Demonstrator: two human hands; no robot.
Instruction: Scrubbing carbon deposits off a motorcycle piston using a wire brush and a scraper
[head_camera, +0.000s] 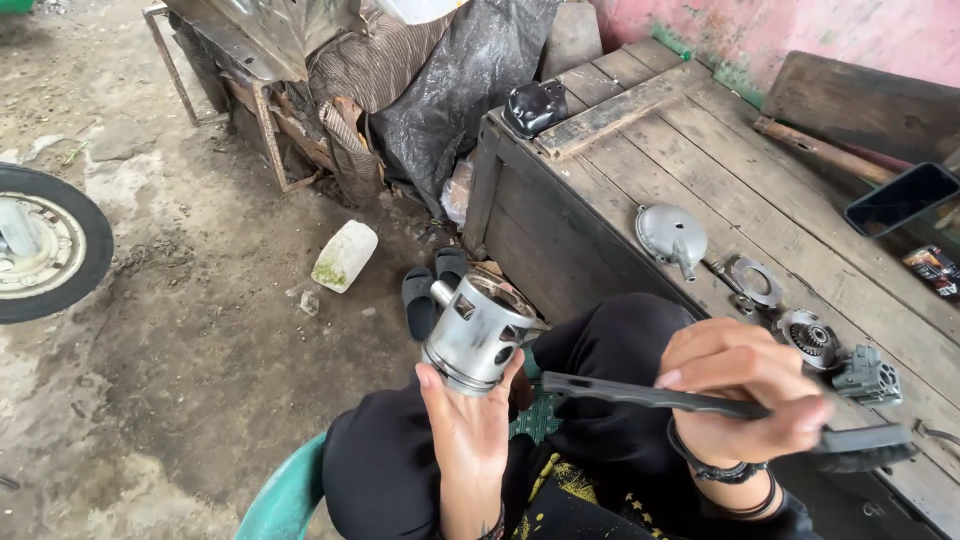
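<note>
We see the piston (478, 330), a grey metal cylinder, resting on the fingertips of the left hand (468, 425), which is cupped beneath it with the palm up and the thumb against its lower rim. The piston tilts: its long axis runs from the closed crown, low and toward the left hand's palm, up and to the right to the open skirt, which faces away from us toward the wooden bench (720, 170). A pin hole shows in its side. The right hand (745, 395) sits to the right of the piston, closed around a long dark tool (690, 403) whose thin end reaches left to just beside the piston's lower edge. Farther right of the piston, on the bench, lie a round grey cover (670, 235) and a small gear part (808, 337).
</note>
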